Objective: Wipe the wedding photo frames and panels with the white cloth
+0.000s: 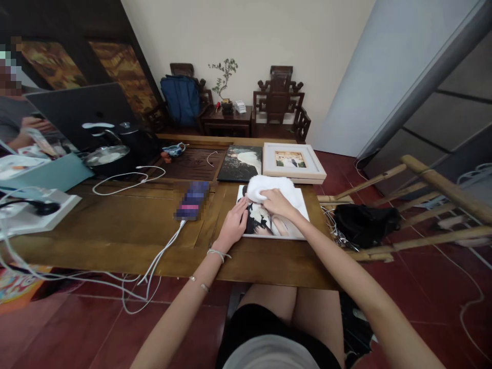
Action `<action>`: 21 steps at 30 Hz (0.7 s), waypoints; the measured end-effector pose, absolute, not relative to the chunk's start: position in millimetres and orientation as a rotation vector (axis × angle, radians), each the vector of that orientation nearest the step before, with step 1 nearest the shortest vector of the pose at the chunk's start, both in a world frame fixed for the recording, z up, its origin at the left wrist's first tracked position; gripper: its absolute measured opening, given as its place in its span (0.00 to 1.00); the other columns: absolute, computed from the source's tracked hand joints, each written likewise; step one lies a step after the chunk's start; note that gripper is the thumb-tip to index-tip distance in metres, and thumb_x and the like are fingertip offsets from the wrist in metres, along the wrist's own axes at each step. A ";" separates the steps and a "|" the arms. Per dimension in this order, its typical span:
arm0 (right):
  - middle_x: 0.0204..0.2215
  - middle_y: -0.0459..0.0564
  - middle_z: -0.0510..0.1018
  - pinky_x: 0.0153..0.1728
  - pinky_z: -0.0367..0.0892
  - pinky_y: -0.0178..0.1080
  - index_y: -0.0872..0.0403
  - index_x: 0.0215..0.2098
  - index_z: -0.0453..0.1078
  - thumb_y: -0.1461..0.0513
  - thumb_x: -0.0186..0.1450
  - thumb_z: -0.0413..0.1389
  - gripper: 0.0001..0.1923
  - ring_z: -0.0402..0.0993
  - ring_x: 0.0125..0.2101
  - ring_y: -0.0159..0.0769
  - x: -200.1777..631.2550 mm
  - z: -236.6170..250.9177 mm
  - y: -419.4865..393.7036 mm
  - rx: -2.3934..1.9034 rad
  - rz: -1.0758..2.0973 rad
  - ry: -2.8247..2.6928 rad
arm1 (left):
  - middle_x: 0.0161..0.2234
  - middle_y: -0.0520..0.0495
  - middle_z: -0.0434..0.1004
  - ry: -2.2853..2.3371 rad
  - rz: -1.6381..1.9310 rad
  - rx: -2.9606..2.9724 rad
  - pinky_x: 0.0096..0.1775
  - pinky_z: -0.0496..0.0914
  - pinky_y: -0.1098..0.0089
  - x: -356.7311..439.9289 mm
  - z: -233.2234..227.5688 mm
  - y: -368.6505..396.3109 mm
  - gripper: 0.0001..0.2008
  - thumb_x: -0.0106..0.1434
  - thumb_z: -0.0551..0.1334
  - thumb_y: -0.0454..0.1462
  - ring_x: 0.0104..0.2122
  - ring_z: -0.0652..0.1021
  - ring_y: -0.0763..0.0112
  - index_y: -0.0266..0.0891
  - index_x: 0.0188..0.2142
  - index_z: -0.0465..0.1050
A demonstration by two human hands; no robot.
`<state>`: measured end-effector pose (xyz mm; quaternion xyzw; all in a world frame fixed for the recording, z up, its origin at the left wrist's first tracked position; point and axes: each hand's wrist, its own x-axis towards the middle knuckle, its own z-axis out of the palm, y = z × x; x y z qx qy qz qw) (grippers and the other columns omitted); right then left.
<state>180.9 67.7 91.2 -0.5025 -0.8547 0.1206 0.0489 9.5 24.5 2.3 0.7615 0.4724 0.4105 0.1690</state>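
Note:
A photo panel (279,228) with a white border lies flat on the wooden table (126,230) in front of me. My left hand (233,224) rests along the panel's left edge, its fingers stretched out and lying flat. Bunched on the panel's upper part is a white cloth (269,185). My right hand (279,203) grips this cloth and presses it down, fingers bent into it. Part of the picture is hidden under the cloth and my right forearm.
Behind the panel lie a dark photo board (240,163) and a white-framed photo (292,161). Left of my hands is a phone (192,201) with white cables. A kettle (134,138), a pot (107,156) and a laptop (84,115) stand further left, near another person. A bamboo rack (426,179) stands right.

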 end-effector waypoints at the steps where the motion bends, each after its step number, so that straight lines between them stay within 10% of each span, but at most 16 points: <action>1: 0.44 0.57 0.77 0.46 0.57 0.42 0.57 0.40 0.71 0.70 0.57 0.44 0.18 0.70 0.46 0.46 168.7 91.7 76.2 -1.513 0.381 -2.588 | 0.58 0.41 0.66 1.346 1.173 2.161 0.61 0.57 0.54 9.3 1.8 24.7 0.19 0.67 0.48 0.37 0.60 0.63 0.61 0.36 0.54 0.67; 14: 0.36 0.59 0.79 0.48 0.55 0.41 0.59 0.34 0.71 0.71 0.54 0.42 0.17 0.71 0.41 0.45 242.3 80.3 64.9 -1.599 0.303 -2.422 | 0.58 0.39 0.65 1.346 1.157 2.146 0.61 0.57 0.55 9.2 2.9 23.9 0.19 0.67 0.48 0.36 0.60 0.62 0.61 0.34 0.53 0.68; 21: 0.58 0.61 0.64 0.59 0.42 0.58 0.57 0.32 0.70 0.74 0.50 0.44 0.17 0.51 0.61 0.49 285.0 69.2 -25.1 -1.488 0.281 -2.606 | 0.59 0.41 0.64 1.345 1.170 2.159 0.61 0.56 0.55 10.4 1.4 23.6 0.20 0.67 0.48 0.35 0.60 0.62 0.62 0.37 0.56 0.65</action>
